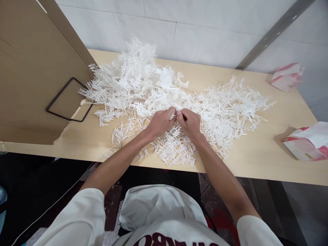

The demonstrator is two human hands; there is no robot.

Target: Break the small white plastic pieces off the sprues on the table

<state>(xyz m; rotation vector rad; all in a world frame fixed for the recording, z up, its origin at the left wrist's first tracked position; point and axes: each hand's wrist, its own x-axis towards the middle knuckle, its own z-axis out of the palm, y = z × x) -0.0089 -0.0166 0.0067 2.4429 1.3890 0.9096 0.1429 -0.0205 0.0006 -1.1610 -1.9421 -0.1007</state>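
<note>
A large heap of thin white branched pieces (pixel 138 82), plastic-looking, is spread over the wooden table. My left hand (pixel 161 122) and my right hand (pixel 191 123) meet at the heap's middle, their fingertips nearly touching. Both are closed in a pinch, thumbs and forefingers together. A bit of a white branched piece shows between the fingers of the left hand; the fingers hide most of it. What the right hand pinches seems to be part of the same piece, though its fingers cover it. Shorter loose white sprigs (pixel 176 150) lie below my wrists, near the table's front edge.
On the left a cardboard sheet (pixel 33 75) stands upright beside a black wire frame (pixel 63 89). Two red-and-white paper bags, one at the back (pixel 287 78) and one nearer (pixel 307 141), sit at the right. A tiled wall (pixel 200 30) closes off the back of the table (pixel 256 153).
</note>
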